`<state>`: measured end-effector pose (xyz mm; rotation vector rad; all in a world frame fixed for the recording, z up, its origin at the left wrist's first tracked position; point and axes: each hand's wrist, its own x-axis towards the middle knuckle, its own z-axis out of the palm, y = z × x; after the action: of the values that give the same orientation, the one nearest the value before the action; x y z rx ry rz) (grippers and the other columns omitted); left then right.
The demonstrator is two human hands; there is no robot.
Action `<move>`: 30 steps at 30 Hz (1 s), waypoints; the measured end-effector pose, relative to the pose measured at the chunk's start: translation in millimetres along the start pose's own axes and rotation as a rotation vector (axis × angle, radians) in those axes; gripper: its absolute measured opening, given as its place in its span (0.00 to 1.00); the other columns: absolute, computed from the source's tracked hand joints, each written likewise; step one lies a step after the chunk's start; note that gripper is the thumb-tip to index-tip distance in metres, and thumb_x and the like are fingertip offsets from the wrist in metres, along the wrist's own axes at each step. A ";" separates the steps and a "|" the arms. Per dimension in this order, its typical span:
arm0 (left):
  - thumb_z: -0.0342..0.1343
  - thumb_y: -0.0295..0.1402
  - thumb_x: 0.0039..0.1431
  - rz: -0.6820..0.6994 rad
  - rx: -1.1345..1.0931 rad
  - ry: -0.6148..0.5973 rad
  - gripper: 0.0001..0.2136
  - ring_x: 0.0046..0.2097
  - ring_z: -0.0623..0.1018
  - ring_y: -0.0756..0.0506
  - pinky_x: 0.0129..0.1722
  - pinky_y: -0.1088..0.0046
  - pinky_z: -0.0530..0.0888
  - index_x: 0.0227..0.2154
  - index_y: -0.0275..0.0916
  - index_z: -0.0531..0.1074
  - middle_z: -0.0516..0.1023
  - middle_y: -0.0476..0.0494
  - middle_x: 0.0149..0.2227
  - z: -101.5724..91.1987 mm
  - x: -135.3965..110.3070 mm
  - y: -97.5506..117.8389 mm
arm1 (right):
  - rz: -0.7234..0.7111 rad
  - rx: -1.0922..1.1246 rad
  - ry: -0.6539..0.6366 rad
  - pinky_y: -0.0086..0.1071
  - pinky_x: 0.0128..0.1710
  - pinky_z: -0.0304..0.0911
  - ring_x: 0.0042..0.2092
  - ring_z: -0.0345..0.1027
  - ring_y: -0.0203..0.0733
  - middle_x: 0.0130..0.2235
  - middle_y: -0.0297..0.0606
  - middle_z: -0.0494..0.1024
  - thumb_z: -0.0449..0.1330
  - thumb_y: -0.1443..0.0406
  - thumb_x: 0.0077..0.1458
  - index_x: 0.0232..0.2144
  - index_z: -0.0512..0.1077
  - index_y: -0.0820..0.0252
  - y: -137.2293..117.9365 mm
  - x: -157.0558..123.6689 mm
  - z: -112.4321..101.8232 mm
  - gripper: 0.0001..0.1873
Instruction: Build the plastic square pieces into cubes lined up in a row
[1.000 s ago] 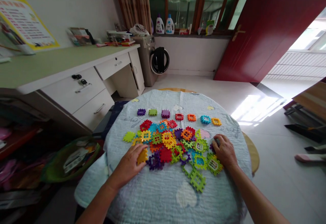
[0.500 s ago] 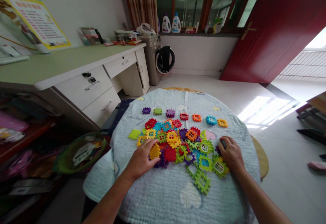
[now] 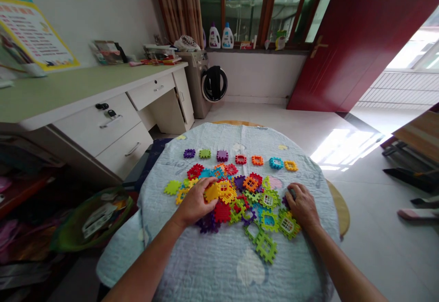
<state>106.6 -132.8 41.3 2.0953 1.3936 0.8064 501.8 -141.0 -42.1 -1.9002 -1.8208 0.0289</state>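
A heap of colourful plastic interlocking tiles point(image 3: 240, 196) lies on a round table under a pale blue quilted cloth point(image 3: 219, 256). My left hand point(image 3: 195, 203) is over the left side of the heap, fingers closed on a yellow tile point(image 3: 211, 192). My right hand point(image 3: 302, 206) rests at the heap's right edge, fingers curled over a dark purple piece point(image 3: 286, 198) that is mostly hidden. Beyond the heap, several single tiles point(image 3: 240, 159) sit in a row, purple at the left through to yellow at the right. Green tiles point(image 3: 265, 247) lie nearest to me.
A long desk with drawers point(image 3: 113, 119) stands to the left. A green basket point(image 3: 92, 215) sits on the floor beside the table. A washing machine point(image 3: 209, 82) stands at the back, with detergent bottles point(image 3: 219, 36) on the sill. A red door point(image 3: 360, 36) is open at the right.
My left hand has moved up and to the right across the heap, carrying the yellow tile from the heap's lower left edge towards its middle. My right hand has stayed in place.
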 end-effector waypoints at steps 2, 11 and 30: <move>0.58 0.31 0.49 0.002 -0.008 -0.012 0.24 0.51 0.76 0.41 0.55 0.63 0.72 0.52 0.40 0.68 0.75 0.40 0.50 -0.6 12.9 -2.6 | 0.003 0.005 0.005 0.41 0.52 0.59 0.48 0.67 0.48 0.46 0.43 0.74 0.52 0.59 0.57 0.39 0.70 0.56 -0.8 -0.1 -0.3 0.12; 0.59 0.27 0.47 0.071 0.093 -0.159 0.29 0.58 0.71 0.41 0.61 0.60 0.65 0.55 0.41 0.66 0.73 0.40 0.55 12.7 43.2 1.2 | 0.019 -0.015 -0.009 0.41 0.52 0.58 0.49 0.66 0.47 0.47 0.42 0.74 0.50 0.59 0.57 0.40 0.70 0.57 -4.3 -0.5 -2.1 0.13; 0.59 0.33 0.50 0.145 0.260 -0.186 0.31 0.57 0.72 0.39 0.59 0.59 0.67 0.59 0.41 0.63 0.73 0.40 0.56 25.0 34.6 23.1 | 0.049 0.022 -0.029 0.42 0.54 0.58 0.49 0.66 0.48 0.48 0.43 0.73 0.51 0.59 0.57 0.40 0.70 0.57 -7.7 -0.1 -4.6 0.12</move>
<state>149.5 -110.8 46.5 2.4228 1.3163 0.4879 496.2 -142.9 -35.4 -1.9383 -1.7847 0.0934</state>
